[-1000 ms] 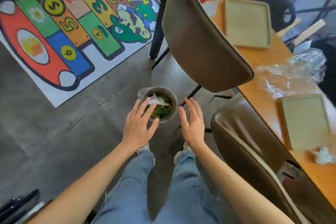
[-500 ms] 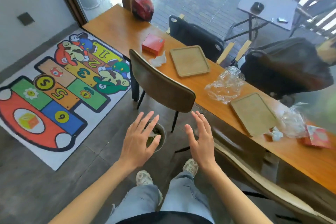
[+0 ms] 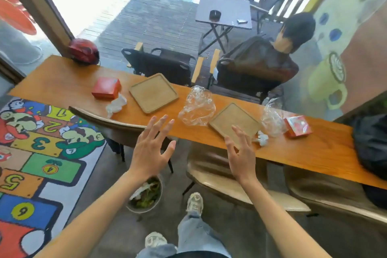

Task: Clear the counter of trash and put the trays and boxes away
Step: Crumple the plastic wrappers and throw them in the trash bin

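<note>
Left hand, right hand: fingers spread, holding nothing. Two chair backs stand before tabletop. On it: trays, crumpled plastic, red boxes. Bin on floor.

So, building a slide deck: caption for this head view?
Both empty hands, left hand and right hand, reach toward the counter holding trays, boxes and plastic wrap.

Bare forearms, no sleeves — light-blue jeans and pale, worn sneakers.
</note>
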